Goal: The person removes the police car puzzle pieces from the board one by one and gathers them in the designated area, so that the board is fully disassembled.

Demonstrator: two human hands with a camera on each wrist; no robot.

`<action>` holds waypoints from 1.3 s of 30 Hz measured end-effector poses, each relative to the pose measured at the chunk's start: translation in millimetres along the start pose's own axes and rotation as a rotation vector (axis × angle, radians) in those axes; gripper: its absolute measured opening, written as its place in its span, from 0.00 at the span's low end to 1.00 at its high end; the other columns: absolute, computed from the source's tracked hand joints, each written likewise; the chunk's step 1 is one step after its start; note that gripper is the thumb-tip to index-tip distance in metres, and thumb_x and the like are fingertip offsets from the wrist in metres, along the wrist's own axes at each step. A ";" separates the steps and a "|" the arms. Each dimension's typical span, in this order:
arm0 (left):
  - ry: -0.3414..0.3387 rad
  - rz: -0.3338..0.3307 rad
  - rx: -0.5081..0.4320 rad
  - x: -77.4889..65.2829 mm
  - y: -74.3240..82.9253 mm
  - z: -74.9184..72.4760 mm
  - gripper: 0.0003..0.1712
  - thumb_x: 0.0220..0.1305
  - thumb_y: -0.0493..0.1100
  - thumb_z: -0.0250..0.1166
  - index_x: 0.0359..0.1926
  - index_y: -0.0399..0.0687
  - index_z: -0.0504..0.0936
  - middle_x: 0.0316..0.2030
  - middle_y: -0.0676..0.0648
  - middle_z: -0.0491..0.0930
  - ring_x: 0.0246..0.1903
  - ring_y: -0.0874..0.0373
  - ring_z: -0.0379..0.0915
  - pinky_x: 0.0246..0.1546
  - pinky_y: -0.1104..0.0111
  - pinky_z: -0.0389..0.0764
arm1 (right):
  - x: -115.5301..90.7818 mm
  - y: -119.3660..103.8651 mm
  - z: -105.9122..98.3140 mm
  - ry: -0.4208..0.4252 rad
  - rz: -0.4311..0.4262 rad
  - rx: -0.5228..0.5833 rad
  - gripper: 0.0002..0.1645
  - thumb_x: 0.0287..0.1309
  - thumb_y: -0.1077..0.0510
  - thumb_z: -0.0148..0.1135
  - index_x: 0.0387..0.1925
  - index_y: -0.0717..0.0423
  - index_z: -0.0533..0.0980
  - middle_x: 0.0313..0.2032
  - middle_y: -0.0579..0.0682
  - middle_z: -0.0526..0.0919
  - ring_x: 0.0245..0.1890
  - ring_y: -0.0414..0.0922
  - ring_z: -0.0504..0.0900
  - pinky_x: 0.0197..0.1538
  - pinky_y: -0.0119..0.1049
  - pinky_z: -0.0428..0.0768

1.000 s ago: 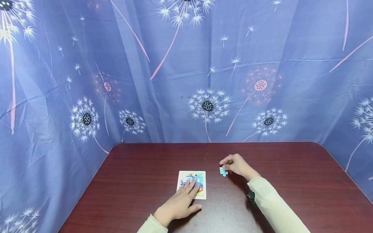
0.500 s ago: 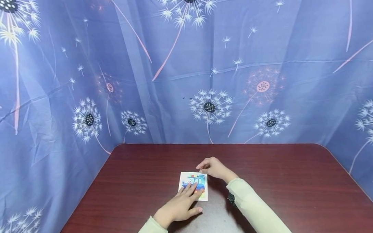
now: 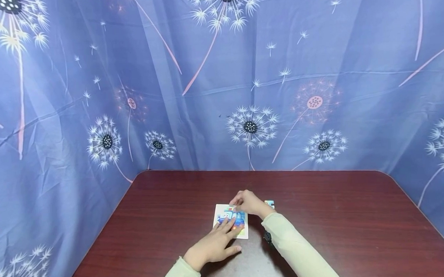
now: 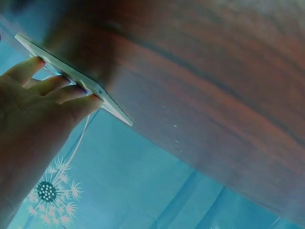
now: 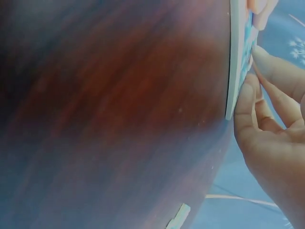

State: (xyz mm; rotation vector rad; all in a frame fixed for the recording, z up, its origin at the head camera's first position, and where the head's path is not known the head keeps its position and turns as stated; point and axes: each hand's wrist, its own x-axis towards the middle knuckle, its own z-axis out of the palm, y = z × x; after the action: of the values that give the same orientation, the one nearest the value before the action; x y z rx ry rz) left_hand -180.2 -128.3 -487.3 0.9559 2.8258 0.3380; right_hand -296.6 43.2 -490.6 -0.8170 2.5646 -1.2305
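Puzzle board point(image 3: 242, 216) showing a cartoon blue car lies flat on the tabletop point(image 3: 166, 222); board's middle taken as clock centre, head view. Left hand point(image 3: 212, 244) comes in from 7 o'clock, fingers straight and a little apart, tips resting on the board's face, thumb out past the near edge; nothing gripped. Its place is little changed over the last second. Right hand point(image 3: 249, 202) is the mover: one second ago well apart from the board near 2 o'clock, over a spot with a small piece; half a second ago at the 1 o'clock corner; now its fingertips are at the 12 o'clock edge. Fingers narrow there, thumb and finger pinching a puzzle piece point(image 3: 231, 206), mostly covered; the right wrist view shows the tips against the board's face. Loose piece point(image 3: 270, 203) lies on the tabletop at 2 o'clock, just beyond the right wrist, partly behind it; hidden by the hand half a second back, now showing again. Pale sleeves on both arms. Blue curtain point(image 3: 207, 126) with dandelion print hangs at 12 o'clock, behind the tabletop's far edge.
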 end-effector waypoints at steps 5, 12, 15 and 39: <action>-0.001 -0.007 -0.009 1.1 -1.3 1.5 0.34 0.69 0.58 0.54 0.72 0.52 0.62 0.71 0.40 0.57 0.70 0.40 0.50 0.67 0.46 0.56 | -0.1 -1.6 1.4 -0.010 0.018 -0.008 0.07 0.49 0.69 0.70 0.33 0.61 0.84 0.33 0.50 0.79 0.32 0.42 0.78 0.37 0.33 0.79; -0.002 -0.007 -0.005 2.0 -2.0 1.3 0.34 0.69 0.57 0.54 0.71 0.52 0.63 0.71 0.40 0.57 0.70 0.40 0.51 0.67 0.47 0.57 | 0.1 -3.2 1.4 -0.016 0.020 0.005 0.08 0.48 0.70 0.71 0.33 0.59 0.83 0.33 0.50 0.78 0.32 0.41 0.77 0.38 0.33 0.78; 0.002 -0.005 -0.006 2.1 -1.9 1.0 0.33 0.69 0.57 0.55 0.71 0.52 0.63 0.71 0.40 0.58 0.70 0.40 0.51 0.67 0.47 0.57 | 0.5 -3.1 1.3 -0.012 0.020 0.039 0.09 0.49 0.71 0.69 0.33 0.60 0.83 0.31 0.49 0.79 0.31 0.41 0.77 0.36 0.32 0.78; -0.019 -0.014 -0.037 0.0 2.3 -3.2 0.34 0.69 0.56 0.55 0.72 0.52 0.62 0.71 0.39 0.56 0.71 0.41 0.50 0.67 0.47 0.56 | -4.5 0.5 -4.3 -0.008 -0.021 0.179 0.07 0.54 0.72 0.64 0.35 0.64 0.84 0.31 0.55 0.85 0.33 0.44 0.82 0.40 0.36 0.81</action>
State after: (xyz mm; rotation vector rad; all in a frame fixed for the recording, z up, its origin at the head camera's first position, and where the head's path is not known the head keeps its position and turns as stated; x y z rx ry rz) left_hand -179.5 -127.0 -483.7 0.9259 2.7972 0.3764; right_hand -294.7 48.8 -488.5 -0.8109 2.4017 -1.4350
